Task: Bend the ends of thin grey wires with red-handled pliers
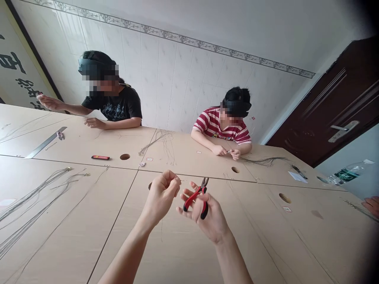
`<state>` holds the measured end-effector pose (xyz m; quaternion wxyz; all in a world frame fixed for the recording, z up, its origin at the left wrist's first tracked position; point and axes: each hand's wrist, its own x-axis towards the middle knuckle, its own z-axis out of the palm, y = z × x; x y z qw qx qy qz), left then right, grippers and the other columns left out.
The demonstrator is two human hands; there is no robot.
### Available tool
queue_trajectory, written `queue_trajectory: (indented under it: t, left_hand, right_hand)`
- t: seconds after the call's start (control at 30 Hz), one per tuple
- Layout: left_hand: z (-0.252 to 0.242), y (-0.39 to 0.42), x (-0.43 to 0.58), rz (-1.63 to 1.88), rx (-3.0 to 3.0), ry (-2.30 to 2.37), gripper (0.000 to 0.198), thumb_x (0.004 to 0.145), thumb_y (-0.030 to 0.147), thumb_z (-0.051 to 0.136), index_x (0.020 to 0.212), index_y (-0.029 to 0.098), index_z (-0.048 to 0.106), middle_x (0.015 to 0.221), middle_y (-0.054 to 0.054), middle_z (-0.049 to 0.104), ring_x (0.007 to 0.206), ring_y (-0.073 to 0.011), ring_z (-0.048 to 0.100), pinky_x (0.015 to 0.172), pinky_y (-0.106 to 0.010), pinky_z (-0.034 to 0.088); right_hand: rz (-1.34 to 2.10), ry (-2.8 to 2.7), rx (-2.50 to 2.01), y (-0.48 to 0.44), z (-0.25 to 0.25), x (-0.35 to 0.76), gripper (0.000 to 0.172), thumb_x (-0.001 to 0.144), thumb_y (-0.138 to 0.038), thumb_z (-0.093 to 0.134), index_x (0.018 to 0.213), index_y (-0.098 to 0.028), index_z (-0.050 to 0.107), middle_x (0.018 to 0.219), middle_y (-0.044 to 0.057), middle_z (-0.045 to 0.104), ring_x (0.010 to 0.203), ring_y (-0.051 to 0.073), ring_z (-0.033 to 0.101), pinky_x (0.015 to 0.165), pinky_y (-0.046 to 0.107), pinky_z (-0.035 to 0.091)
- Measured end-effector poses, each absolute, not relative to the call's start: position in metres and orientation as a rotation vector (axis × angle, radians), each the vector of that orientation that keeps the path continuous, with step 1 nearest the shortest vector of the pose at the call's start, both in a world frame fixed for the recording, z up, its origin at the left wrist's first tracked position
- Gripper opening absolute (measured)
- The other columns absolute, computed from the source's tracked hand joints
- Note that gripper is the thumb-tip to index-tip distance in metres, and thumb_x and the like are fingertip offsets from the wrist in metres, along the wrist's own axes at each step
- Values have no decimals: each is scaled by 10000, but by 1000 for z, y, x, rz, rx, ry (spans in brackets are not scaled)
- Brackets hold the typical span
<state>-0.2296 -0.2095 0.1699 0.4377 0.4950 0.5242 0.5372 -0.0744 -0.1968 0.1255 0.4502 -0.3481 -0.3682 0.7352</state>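
The tiled wall (177, 79) stands farthest beyond the fingers of both hands. The table (183, 256) extends beneath the fingers and to either side of them. The dark door (314, 102) is beyond and to the right of the right fingers. Two co-workers sit across the table: a person in a black shirt (118, 103), beyond and left of the left fingers, and a person in a striped shirt (209, 120), beyond the right fingers. A long cord bundle (35, 197) lies well to the left of the left fingers. The plastic bottle (351, 172) is well to the right of the right fingers; the metal ruler (45, 142) is beyond and left of the left fingers.

The right hand (211, 217) supports the pliers (194, 196) across the fingers, with the thumb between the handles. Its fingers are spread; the jaws stand slightly apart, pointing away. The left hand (162, 193) is just beside, not touching the pliers; its fingers are curled, thumb and index pressed together. The red-and-black case (100, 157) lies beyond and left of these fingers. Between the fingertips is a thin piece (182, 180), its end projecting toward the pliers; its type cannot be determined.
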Motion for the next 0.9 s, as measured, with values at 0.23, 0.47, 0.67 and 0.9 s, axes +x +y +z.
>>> queue_trajectory:
  t: [0.23, 0.47, 0.67, 0.9]
  left_hand:
    - [168, -207, -230, 1371, 1217, 1322, 223, 850, 267, 497, 656, 198, 411, 522, 83, 353, 494, -84, 276, 480, -211, 229]
    - [167, -206, -228, 1380, 1237, 1317, 245, 879, 278, 476, 659, 199, 402, 529, 81, 365, 503, -86, 286, 487, -213, 242]
    - [166, -206, -225, 1351, 1267, 1350, 231, 879, 270, 468, 665, 198, 417, 541, 72, 406, 497, -86, 294, 474, -211, 250]
    - [167, -207, -218, 1383, 1309, 1388, 210, 856, 262, 475, 666, 199, 414, 534, 75, 391, 493, -84, 302, 469, -208, 260]
  right_hand:
    - [803, -1696, -1256, -221, 123, -92, 427, 705, -94, 511, 1103, -237, 564, 918, 39, 581, 861, 217, 552, 768, 394, 510]
    - [569, -1853, -1354, -219, 122, -96, 406, 707, -26, 468, 1055, -228, 518, 921, 43, 559, 884, 240, 529, 762, 414, 505]
    - [529, -1857, -1391, -217, 125, -100, 383, 703, -18, 465, 1027, -221, 495, 920, 38, 556, 871, 235, 524, 743, 404, 498]
    - [427, -1832, -1400, -215, 124, -104, 364, 687, -17, 458, 992, -214, 487, 927, 50, 563, 876, 241, 525, 725, 390, 479]
